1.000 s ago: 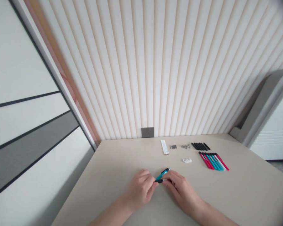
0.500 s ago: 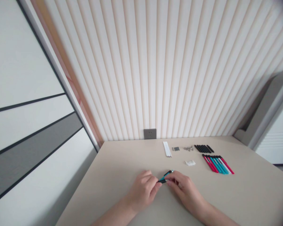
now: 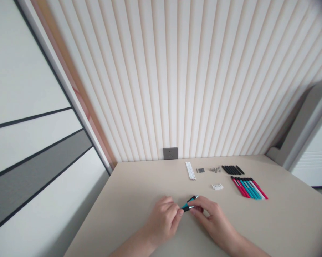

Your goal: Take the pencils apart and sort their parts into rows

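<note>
Left hand [image 3: 164,218]: fingers curled, thumb and forefinger pinching the left end of the black grip piece.
Right hand [image 3: 213,218]: thumb and forefinger closed about the silver tip.
Black grip piece [image 3: 186,209]: one, short; between the two hands, its right end meeting the silver tip.
Silver tip [image 3: 191,207]: one, small, partly covered by the right hand's fingers.
Teal pen barrel [image 3: 184,206]: one, black-clipped; slanting just behind the grip piece, between the hands; whether gripped or resting, cannot tell.
White rods [image 3: 190,171]: a bundle, beyond the right hand and slightly left of it.
Grey pieces [image 3: 200,170]: small row, beyond the right hand.
Metal pieces [image 3: 215,170]: loose cluster, beyond the right hand.
White pieces [image 3: 217,186]: short row, nearer the right hand.
Black tubes [image 3: 231,170]: row, beyond the right hand, rightward.
Coloured barrels [image 3: 249,188]: red, teal, white; right of the right hand, farther out.
Desk [image 3: 128,189]: beige, under both hands.
</note>
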The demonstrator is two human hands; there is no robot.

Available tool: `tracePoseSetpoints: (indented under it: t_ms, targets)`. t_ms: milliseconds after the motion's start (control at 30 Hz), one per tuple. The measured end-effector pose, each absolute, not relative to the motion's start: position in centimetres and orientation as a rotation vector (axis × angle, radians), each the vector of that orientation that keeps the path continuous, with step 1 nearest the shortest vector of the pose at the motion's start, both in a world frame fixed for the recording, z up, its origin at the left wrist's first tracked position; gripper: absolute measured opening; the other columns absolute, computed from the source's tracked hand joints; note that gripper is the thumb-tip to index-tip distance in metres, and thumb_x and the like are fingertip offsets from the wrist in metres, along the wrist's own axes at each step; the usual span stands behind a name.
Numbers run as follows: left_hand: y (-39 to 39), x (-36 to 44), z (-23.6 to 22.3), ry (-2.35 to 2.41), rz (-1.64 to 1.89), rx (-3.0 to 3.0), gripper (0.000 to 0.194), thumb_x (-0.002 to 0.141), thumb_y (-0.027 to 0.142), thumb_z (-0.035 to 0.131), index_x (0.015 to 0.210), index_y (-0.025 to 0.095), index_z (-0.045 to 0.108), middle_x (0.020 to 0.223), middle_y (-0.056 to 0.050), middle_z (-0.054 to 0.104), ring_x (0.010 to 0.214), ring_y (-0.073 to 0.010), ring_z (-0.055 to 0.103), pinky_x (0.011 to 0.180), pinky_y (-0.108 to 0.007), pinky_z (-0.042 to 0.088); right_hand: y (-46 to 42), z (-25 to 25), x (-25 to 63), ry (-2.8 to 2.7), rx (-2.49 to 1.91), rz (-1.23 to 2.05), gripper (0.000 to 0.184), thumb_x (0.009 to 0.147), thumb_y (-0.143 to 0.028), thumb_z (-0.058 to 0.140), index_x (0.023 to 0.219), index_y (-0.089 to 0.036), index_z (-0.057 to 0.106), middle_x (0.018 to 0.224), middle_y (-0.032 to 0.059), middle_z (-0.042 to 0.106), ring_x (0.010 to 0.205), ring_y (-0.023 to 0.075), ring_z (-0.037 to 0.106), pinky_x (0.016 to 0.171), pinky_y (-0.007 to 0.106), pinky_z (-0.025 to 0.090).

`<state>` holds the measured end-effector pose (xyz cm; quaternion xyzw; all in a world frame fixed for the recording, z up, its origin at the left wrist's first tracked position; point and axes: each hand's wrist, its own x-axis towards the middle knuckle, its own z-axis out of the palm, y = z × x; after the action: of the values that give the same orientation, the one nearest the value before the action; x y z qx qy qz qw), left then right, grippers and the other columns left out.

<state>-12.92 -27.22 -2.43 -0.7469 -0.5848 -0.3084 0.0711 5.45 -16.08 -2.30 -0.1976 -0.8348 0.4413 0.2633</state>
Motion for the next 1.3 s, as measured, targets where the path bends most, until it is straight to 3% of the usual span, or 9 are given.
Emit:
tracePoseSetpoints:
  t_ms: [367,533,600,733,900,1033,1300]
  targets:
    - [-27.3,-13.0,-2.0,-1.77,-0.963,-2.293,0.037,0.102,0.024,0.033,0.068,0.02,0.046,0.059,-0.001,0.051,0.063,-0.0174,0.051,0.062,-0.031,0.039,-16.2,-2.3,5.3,-2.165,-0.332,1.187,0.018,0.097,-0.026,0.052,0.099,-0.022,0.069,0.095,0.0059,0.068,0.089,0.0163,0.063,0.081,0.027,0.049]
    - [-27.5,-13.0,-1.5,-1.78,-0.998,-2.369,0.016,0.1,0.03,0.045,0.1,0.018,0.056,0.075,-0.002,0.059,0.072,-0.0185,0.055,0.067,-0.03,0.043,-16.2,-2.3,5.2,-2.167,-0.377,1.193,0.017,0.096,-0.026,0.053,0.098,-0.022,0.07,0.089,0.0054,0.067,0.083,0.0158,0.062,0.077,0.026,0.049]
    - [-27.5,-12.8,-1.5,-1.759,-0.974,-2.381,0.012,0.097,0.028,0.052,0.104,0.019,0.055,0.076,-0.001,0.06,0.073,-0.0182,0.056,0.068,-0.029,0.043,-16.2,-2.2,5.2,-2.161,-0.417,1.203,0.017,0.096,-0.027,0.054,0.096,-0.021,0.071,0.088,0.0054,0.067,0.082,0.0158,0.062,0.076,0.026,0.049]
    - [-27.2,-12.6,-1.6,-1.772,-0.911,-2.325,0.006,0.095,0.017,0.055,0.099,0.02,0.056,0.081,-0.001,0.062,0.076,-0.0178,0.057,0.07,-0.029,0.045,-16.2,-2.0,5.1,-2.177,-0.467,1.196,0.017,0.095,-0.028,0.055,0.095,-0.021,0.071,0.088,0.0048,0.067,0.08,0.0157,0.061,0.075,0.026,0.049]
    - [-27.4,-12.3,-1.2,-1.777,-0.741,-2.365,0.009,0.09,0.027,0.062,0.092,0.019,0.057,0.084,-0.003,0.061,0.08,-0.0208,0.056,0.074,-0.034,0.046,-16.4,-2.3,4.7,-2.247,-0.453,1.162,0.022,0.097,-0.031,0.051,0.095,-0.021,0.071,0.09,0.0064,0.068,0.086,0.0182,0.063,0.079,0.028,0.05]
    - [-27.6,-12.3,-0.7,-1.81,-0.655,-2.392,0.007,0.089,0.025,0.061,0.09,0.018,0.059,0.088,-0.005,0.06,0.084,-0.0224,0.055,0.077,-0.037,0.047,-16.3,-2.4,4.7,-2.276,-0.425,1.105,0.025,0.099,-0.032,0.048,0.095,-0.021,0.07,0.093,0.0078,0.068,0.088,0.0187,0.064,0.081,0.03,0.051]
    - [-27.3,-12.2,0.5,-1.86,-0.655,-2.552,0.041,0.088,0.013,0.059,0.128,0.023,0.055,0.127,-0.007,0.059,0.116,-0.0251,0.052,0.101,-0.045,0.045,-8.2,-1.6,8.4,-2.232,-0.713,0.55,0.027,0.1,-0.031,0.042,0.106,-0.02,0.066,0.106,0.0107,0.068,0.1,0.0235,0.062,0.089,0.036,0.048]
